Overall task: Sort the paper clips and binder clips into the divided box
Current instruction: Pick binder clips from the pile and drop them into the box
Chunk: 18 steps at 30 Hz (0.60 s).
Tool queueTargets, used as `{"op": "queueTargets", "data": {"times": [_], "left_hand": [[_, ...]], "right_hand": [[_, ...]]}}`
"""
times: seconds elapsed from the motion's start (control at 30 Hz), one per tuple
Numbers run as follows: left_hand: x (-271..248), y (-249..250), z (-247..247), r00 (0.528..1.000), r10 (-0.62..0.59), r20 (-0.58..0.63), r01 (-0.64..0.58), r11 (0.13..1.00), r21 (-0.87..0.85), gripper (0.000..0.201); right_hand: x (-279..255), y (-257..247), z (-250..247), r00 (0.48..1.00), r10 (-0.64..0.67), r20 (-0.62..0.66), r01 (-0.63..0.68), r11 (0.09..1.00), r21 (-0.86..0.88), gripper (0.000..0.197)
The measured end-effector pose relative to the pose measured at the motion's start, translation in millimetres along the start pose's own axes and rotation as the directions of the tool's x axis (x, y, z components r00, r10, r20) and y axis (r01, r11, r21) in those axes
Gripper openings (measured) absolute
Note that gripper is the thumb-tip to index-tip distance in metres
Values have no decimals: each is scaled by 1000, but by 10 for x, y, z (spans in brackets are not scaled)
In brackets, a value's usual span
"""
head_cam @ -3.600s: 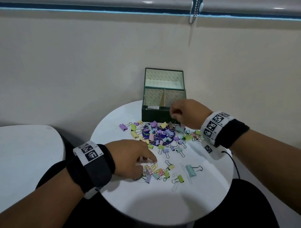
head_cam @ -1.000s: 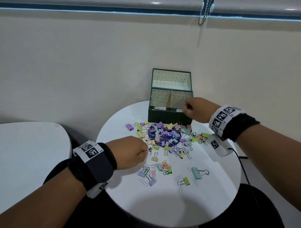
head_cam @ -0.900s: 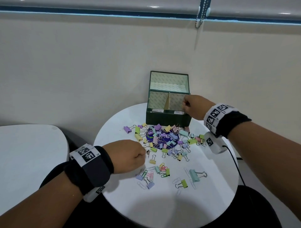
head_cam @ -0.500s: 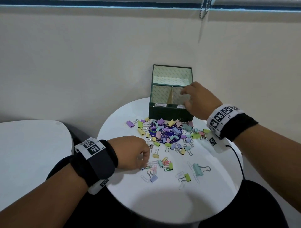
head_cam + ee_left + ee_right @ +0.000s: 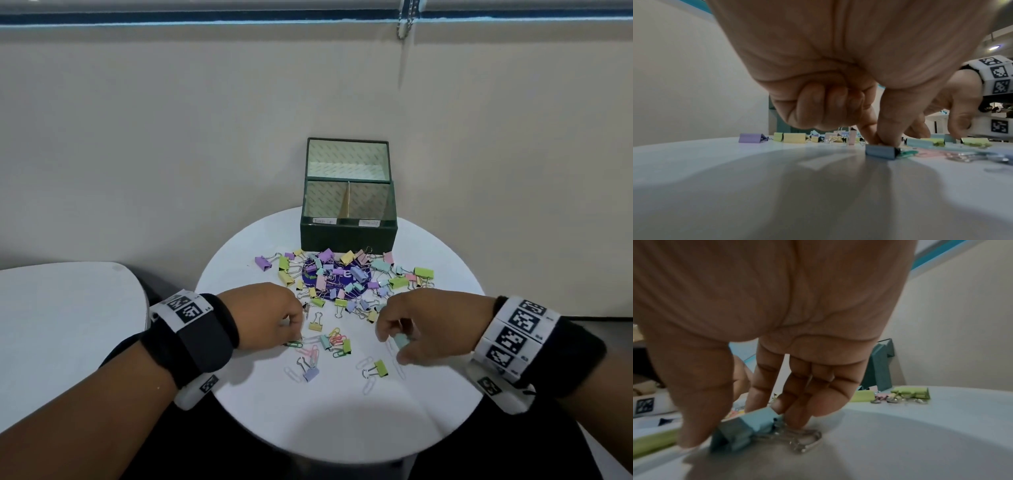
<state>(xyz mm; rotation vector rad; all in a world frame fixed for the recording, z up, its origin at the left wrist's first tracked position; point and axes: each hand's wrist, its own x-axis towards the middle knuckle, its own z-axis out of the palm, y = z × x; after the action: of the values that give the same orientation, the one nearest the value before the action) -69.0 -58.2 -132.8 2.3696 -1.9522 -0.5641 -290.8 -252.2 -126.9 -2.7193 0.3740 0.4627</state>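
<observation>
- My left hand (image 5: 270, 317) is low over the round white table (image 5: 342, 411), knuckles up, with the wrist strapped in a black band carrying a printed square marker.
- Seen from my left wrist, the three outer fingers are curled tight into the palm, while forefinger and thumb (image 5: 888, 129) reach straight down and their tips meet on top of a small blue binder clip (image 5: 880, 151) that lies flat on the table; a green paper clip (image 5: 294, 343) sits just beside it.
- My right hand (image 5: 421, 329) is also low over the table, fingers pointing down and a little spread.
- Thumb on one side and fingertips (image 5: 797, 412) on the other pinch a pale teal binder clip (image 5: 748, 426); its folded metal body is smooth and matte, and its shiny wire handles lie on the table.
- The divided box (image 5: 348, 236) stands at the far edge of the table, dark green outside with a pale patterned lining, lid tipped upright behind it, one thin divider down the middle and two small white labels on the front rim.
- Between the box and my hands lies a heap of pastel binder clips (image 5: 342, 277) in lilac, yellow, green, pink and blue, piled over a dark purple round patch.
- Nearer me, thin looped paper clips (image 5: 337, 341) lie scattered.
</observation>
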Motion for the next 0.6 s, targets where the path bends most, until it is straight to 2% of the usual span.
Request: {"op": "queueTargets", "data": {"times": [0.07, 0.2, 0.4, 0.47, 0.6], "left_hand": [[20, 6, -4, 1000, 4, -8, -4, 1000, -12, 15], [48, -61, -56, 999, -5, -46, 2, 998, -67, 18], [402, -4, -455, 995, -69, -72, 53, 976, -212, 18], [598, 112, -647, 991, -92, -101, 69, 974, -215, 20], [1114, 345, -947, 966, -154, -207, 104, 966, -236, 28]], "right_hand": [[-6, 76, 0, 998, 8, -60, -6, 1000, 31, 35], [3, 106, 1, 982, -51, -179, 40, 997, -66, 40], [-89, 70, 115, 992, -85, -89, 75, 991, -109, 59], [-101, 64, 135, 992, -89, -89, 80, 991, -104, 55], [-52, 75, 175, 980, -131, -151, 118, 989, -92, 35]]}}
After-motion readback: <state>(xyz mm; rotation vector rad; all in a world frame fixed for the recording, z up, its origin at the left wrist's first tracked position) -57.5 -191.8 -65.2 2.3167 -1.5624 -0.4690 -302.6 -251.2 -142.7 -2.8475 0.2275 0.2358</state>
